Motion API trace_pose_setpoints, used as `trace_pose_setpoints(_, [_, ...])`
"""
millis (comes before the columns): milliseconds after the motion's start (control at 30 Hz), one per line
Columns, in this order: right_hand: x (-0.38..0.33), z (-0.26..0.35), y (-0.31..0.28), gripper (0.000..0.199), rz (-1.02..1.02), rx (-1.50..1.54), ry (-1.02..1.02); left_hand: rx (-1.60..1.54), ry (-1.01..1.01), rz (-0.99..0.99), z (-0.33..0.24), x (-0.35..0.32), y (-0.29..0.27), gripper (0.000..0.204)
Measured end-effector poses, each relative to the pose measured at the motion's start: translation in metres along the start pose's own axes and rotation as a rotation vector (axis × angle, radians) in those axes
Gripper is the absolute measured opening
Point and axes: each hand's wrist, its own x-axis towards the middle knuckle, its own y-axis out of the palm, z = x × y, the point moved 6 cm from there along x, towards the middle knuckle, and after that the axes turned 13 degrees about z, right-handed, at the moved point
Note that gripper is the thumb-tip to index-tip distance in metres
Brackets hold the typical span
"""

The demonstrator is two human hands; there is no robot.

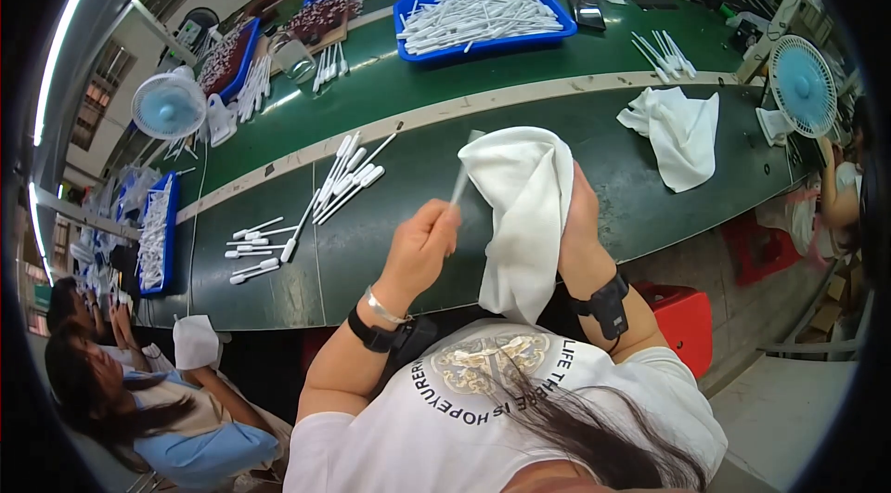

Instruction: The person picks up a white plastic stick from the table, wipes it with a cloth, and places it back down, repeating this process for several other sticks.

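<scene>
My left hand [427, 240] is closed in a pinch around a slim, pale stick [460, 179], which points upward and is smeared by motion near its top. The stick's upper part is beside the left edge of a white cloth [527, 214]; whether they touch I cannot tell. My right hand [581, 219] grips the cloth from its right side, fingers mostly hidden behind the folds, and the cloth hangs down toward my shirt. To the left on the dark green table lie several loose white plastic sticks with thicker ends [345, 179].
A blue tray [486, 47] heaped with white sticks stands across the pale strip. A second crumpled white cloth [682, 136] lies at right. Fans [167, 107] flank the table, and another blue tray [169, 233] is at far left. A co-worker [176, 409] sits at lower left; a red stool [682, 321] is beside me.
</scene>
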Motion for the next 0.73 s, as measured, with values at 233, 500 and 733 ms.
trace_pose_setpoints(233, [-0.019, -0.052, 0.017, 0.027, 0.063, -0.435, -0.019, 0.600, 0.221, -0.221, 0.006, 0.005, 0.023, 0.017])
trace_pose_setpoints(500, [-0.012, -0.034, 0.002, 0.025, 0.085, -0.144, 0.077, 0.972, 0.370, -0.174, -0.015, -0.014, 0.032, 0.010])
trace_pose_setpoints(733, [-0.013, -0.018, -0.019, 0.033, 0.188, -0.583, 0.071, 0.805, 0.208, 0.049, -0.023, -0.011, 0.015, 0.011])
